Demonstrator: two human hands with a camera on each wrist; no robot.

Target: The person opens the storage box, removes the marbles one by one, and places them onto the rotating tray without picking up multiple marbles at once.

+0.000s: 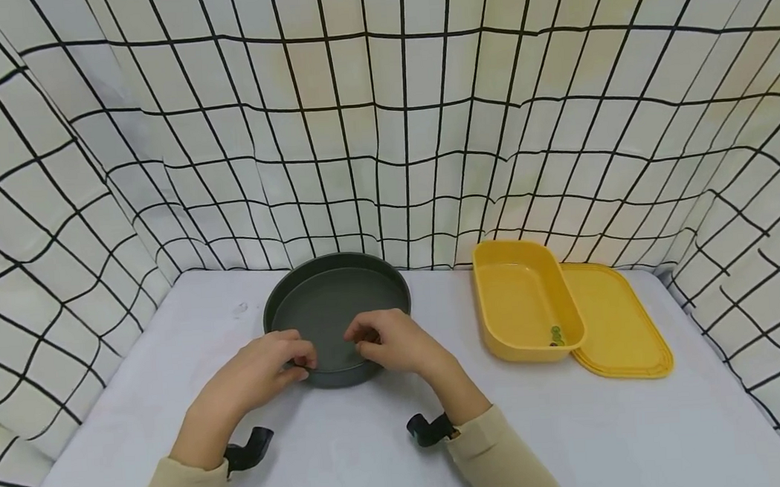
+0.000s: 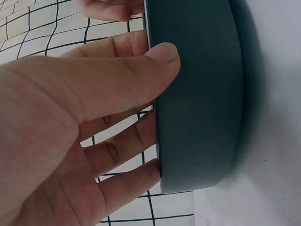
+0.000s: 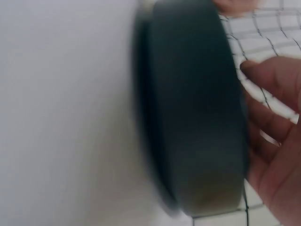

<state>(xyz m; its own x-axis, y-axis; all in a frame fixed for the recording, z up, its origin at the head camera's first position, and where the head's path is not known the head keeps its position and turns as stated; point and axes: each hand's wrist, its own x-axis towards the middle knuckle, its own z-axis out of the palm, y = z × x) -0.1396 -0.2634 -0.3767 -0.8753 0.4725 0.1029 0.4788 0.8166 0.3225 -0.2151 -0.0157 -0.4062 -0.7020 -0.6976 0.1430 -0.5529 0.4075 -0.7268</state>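
A dark grey-green round pan (image 1: 327,307) with a low wall stands at the back of the white table, left of the middle. At its near left rim is my left hand (image 1: 266,366); in the left wrist view the thumb (image 2: 162,54) lies against the outer wall and the fingers go behind the rim, pinching it. My right hand (image 1: 396,340) hovers over the near right rim with bent fingers. In the right wrist view its thumb (image 3: 263,73) is off the pan wall, and nothing shows between thumb and fingers.
A yellow rectangular container (image 1: 514,295) stands to the right, with a few small green round pieces (image 1: 556,334) in its near corner. Beside it lies a flat yellow lid (image 1: 623,326), partly under the container. White walls with a black grid (image 1: 390,132) enclose the table.
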